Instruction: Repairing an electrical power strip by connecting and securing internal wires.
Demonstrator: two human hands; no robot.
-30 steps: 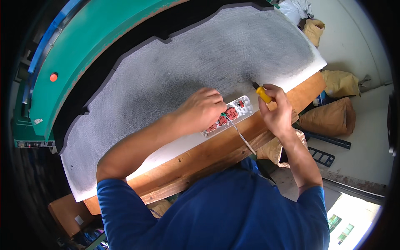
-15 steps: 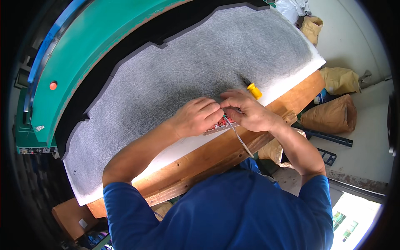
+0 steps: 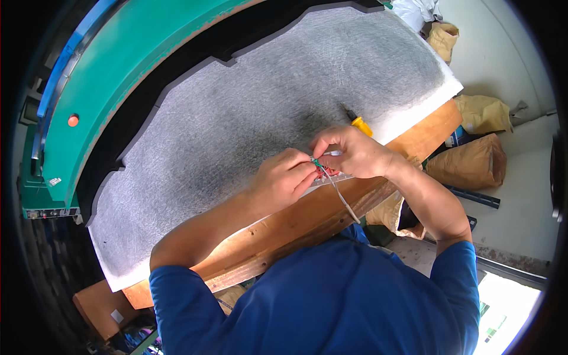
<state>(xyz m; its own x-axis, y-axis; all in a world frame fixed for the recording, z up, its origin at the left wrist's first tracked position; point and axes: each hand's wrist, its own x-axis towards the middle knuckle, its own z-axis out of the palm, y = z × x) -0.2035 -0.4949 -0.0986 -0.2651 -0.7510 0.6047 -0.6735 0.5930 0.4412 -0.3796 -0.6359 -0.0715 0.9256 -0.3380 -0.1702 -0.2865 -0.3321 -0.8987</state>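
Close together over the front edge of the worktop, my hands meet at the green end of a thin grey cable [image 3: 339, 194]. My left hand [image 3: 285, 178] has its fingers curled, thumb and forefinger pinching the green end. From the other side, my right hand [image 3: 355, 154] pinches at the same spot with thumb and forefinger; its fingers hide the exact tip. The cable slants down over the wooden edge toward my shirt. Just under the fingers lies a small part with red pieces and a metal strip [image 3: 329, 174], partly covered. Behind my right hand rests a yellow-handled screwdriver [image 3: 361, 125].
A scratched grey mat [image 3: 236, 112] covers the worktop, with a wooden front edge [image 3: 278, 228]. Along the far left curves a green machine body [image 3: 112, 89] with an orange button [image 3: 73, 120]. Brown paper sacks [image 3: 473, 163] stand at the right; a cardboard box [image 3: 103, 307] sits lower left.
Both hands stay at the cable end with small finger movements. The left hand and forearm have shifted slightly downward, and the right hand now covers part of the screwdriver's handle.
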